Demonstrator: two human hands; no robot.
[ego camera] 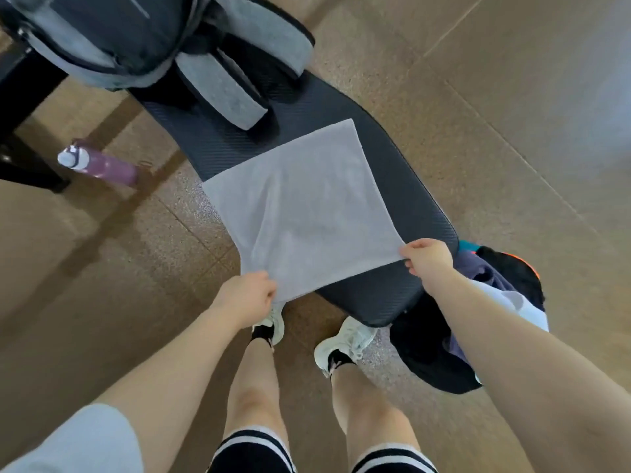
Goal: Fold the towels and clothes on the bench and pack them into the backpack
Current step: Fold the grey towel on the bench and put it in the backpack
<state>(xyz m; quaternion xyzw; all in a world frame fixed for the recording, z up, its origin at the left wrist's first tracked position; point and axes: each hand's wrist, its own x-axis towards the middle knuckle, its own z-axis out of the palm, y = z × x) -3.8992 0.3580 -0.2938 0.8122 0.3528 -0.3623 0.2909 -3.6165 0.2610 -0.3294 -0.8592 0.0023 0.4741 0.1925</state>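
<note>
A pale grey towel (304, 213) is spread flat across the black padded table (403, 186), with its near edge lifted slightly off the surface. The near left corner of the towel is pinched by the left hand (247, 297), whose fingers are curled around the cloth just past the table's edge. The near right corner is pinched by the right hand (426, 257), likewise curled on the fabric above the table's near end. The far edge of the towel is laid just short of the grey and dark backpack (143, 39), which is set at the far end of the table with its padded straps (222, 87) turned toward the towel. A heap of dark clothes (502, 278), with navy, black, white and a touch of orange and teal seen in it, is piled at the near right end of the table and hangs partly over its side, behind the right forearm. A purple bottle (102, 165) with a white cap is seen standing on the brown floor (512, 114) to the left of the table, beside a black frame (24, 107). White shoes (345, 343) are seen on the floor below the hands
</note>
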